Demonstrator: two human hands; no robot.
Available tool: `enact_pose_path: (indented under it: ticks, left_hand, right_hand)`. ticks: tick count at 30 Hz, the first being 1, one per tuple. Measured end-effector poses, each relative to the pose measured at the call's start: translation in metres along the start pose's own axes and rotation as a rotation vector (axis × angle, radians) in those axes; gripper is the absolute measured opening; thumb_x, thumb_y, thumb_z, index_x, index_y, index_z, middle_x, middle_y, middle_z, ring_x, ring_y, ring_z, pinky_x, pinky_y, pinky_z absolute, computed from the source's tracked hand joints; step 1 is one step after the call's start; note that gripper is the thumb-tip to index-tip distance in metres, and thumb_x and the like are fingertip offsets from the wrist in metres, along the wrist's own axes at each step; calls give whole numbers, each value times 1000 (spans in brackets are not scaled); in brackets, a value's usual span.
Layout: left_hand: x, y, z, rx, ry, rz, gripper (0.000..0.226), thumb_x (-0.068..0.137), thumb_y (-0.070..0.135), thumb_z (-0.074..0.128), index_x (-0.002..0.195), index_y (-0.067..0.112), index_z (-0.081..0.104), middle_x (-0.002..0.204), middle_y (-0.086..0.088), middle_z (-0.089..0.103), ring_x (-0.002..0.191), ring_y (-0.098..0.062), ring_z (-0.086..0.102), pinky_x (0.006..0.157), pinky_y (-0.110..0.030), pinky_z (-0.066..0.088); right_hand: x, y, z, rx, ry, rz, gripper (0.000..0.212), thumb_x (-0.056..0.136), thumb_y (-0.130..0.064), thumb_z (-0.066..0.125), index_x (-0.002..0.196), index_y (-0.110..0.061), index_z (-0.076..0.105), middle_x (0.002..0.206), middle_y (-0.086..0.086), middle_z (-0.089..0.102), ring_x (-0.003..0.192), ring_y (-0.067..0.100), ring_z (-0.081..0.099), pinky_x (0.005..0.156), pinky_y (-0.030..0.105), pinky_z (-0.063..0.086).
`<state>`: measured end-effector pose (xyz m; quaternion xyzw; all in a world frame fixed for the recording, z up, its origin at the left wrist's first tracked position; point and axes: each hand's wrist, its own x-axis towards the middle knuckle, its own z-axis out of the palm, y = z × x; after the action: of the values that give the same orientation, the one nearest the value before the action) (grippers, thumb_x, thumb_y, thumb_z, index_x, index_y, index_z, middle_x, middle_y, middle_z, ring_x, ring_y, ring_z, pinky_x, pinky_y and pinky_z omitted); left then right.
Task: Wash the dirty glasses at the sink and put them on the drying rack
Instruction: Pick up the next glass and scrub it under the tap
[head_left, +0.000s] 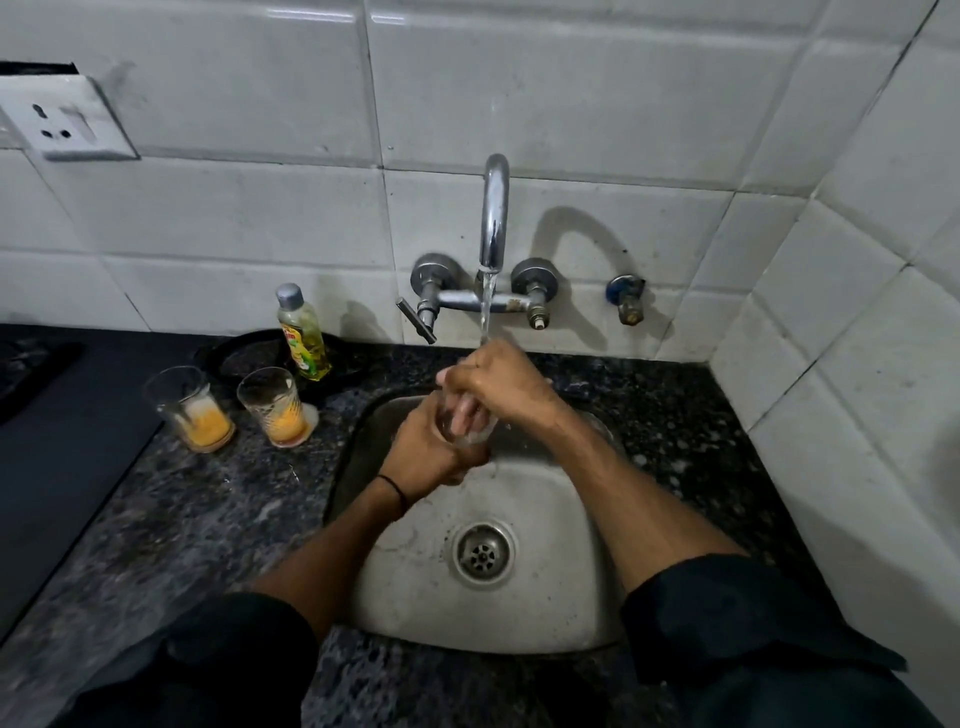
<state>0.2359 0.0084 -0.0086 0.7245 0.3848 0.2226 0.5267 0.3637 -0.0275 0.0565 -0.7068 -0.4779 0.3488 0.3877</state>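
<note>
While water runs from the chrome tap (493, 218), both hands meet over the steel sink (545, 597) with one clear glass (470, 434) between them. Well to the left of the left hand, on the speckled granite counter (208, 519): two dirty glasses standing upright, near each other but apart. Far-left glass (189, 408) has orange residue at the bottom and what looks like foam above it. Second glass (275, 405), printed pattern on the wall, orange residue low. Just behind that second glass, a dish-soap bottle (303, 332), yellow-green liquid, grey cap, red and yellow label; the writing is too small to read.

Left hand (431, 452): closed around the lower part of the washed glass, a dark band at the wrist, forearm coming up from lower left. Glass tilted, mouth toward the stream. Right hand (498, 382): above and just right of the left, knuckles up, fingers curled down into the glass, wrist bent, stream falling just at it. Dark sleeves pushed up on both forearms.
</note>
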Motion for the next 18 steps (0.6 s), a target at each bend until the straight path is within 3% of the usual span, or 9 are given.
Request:
enact_pose_path:
  ticks: [1, 3, 5, 7, 8, 11, 14, 16, 18]
  left_hand:
    - [1, 0, -5, -107, -83, -33, 43, 67, 13, 87, 102, 20, 63, 86, 2, 71, 71, -14, 66, 55, -27, 54]
    - [2, 3, -12, -79, -135, -37, 37, 68, 10, 86, 98, 18, 65, 82, 1, 71, 67, -12, 65, 54, -26, 55]
    - [5, 3, -11, 169, 24, 17, 41, 65, 25, 83, 100, 20, 62, 86, -2, 70, 68, -15, 65, 60, -35, 59]
    - [5, 2, -5, 481, 188, 93, 59, 61, 46, 76, 112, 25, 56, 95, 2, 69, 80, -19, 67, 72, -38, 57]
    - [3, 2, -2, 496, 186, 117, 62, 61, 48, 76, 116, 26, 55, 97, 5, 69, 83, -18, 67, 74, -36, 56]
    - [1, 4, -5, 103, -62, 27, 52, 65, 25, 88, 109, 24, 60, 93, 5, 70, 81, -16, 68, 64, -32, 57]
    - [3, 1, -16, -126, -312, -73, 40, 65, 13, 87, 98, 17, 65, 80, -1, 71, 68, -15, 66, 59, -32, 54]
    - [8, 0, -16, -31, -188, -64, 41, 61, 21, 86, 96, 20, 64, 79, -4, 70, 61, -16, 65, 58, -33, 54]
    - [13, -2, -11, 355, 53, 25, 53, 57, 40, 82, 104, 26, 61, 87, 1, 70, 70, -18, 66, 64, -36, 56]
  right_hand:
    - [-2, -1, -5, -53, -47, -58, 31, 92, -22, 68, 66, -5, 72, 60, 15, 70, 52, 19, 64, 61, 31, 57]
    - [-6, -1, -13, -64, -87, -102, 29, 91, -23, 70, 75, 0, 75, 73, 20, 73, 58, 16, 64, 67, 31, 57]
    - [-6, 1, -13, 48, -55, -34, 28, 92, -21, 69, 85, 6, 75, 78, 21, 75, 64, 22, 71, 69, 26, 59]
    - [-2, 2, -5, 109, 32, 103, 33, 92, -27, 67, 86, 5, 72, 74, 22, 74, 64, 30, 73, 67, 30, 60]
    - [-1, 0, -2, 92, 60, 140, 34, 93, -29, 66, 83, 3, 71, 70, 22, 74, 61, 32, 72, 64, 30, 59]
    - [-4, -4, -5, 3, 37, 59, 34, 95, -21, 63, 67, -4, 69, 52, 8, 68, 47, 21, 65, 52, 21, 53]
    - [-13, 1, -12, 27, -52, -51, 34, 94, -17, 64, 61, -11, 71, 57, 5, 69, 46, 8, 61, 53, 17, 49]
    - [-10, 7, -10, 82, -17, -42, 28, 93, -19, 66, 72, -2, 75, 70, 15, 74, 57, 12, 65, 63, 27, 57]
    - [-1, 16, 0, 99, 59, 53, 31, 92, -28, 68, 86, 2, 74, 81, 19, 76, 68, 22, 71, 77, 39, 60]
